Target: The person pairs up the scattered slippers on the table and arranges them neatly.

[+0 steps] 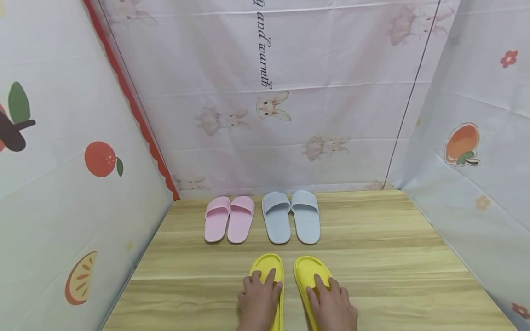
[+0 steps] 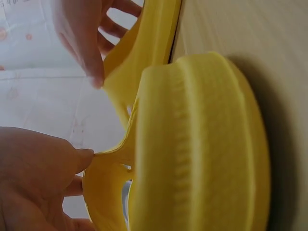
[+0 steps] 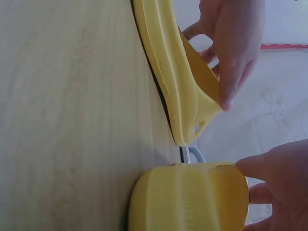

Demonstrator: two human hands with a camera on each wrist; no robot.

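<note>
In the head view, two yellow slippers lie near the front of the wooden floor, toes pointing toward the back wall. My left hand (image 1: 258, 301) grips the upper of the left yellow slipper (image 1: 269, 263). With thumb and fingers, my right hand (image 1: 331, 305) holds the upper of the right yellow slipper (image 1: 308, 266). The left wrist view shows the left thumb at the upper's edge, and part of the fingers hidden behind it. Holes show in the uppers' sides. In the head view, hands and the frame's bottom edge hide the heels.
Pink slippers (image 1: 239, 225) and light blue slippers (image 1: 276, 225) stand in pairs near the back wall (image 1: 331, 110). Printed cloth covers the back and side walls. The wood-grain floor (image 1: 385, 239) extends right of the slippers.
</note>
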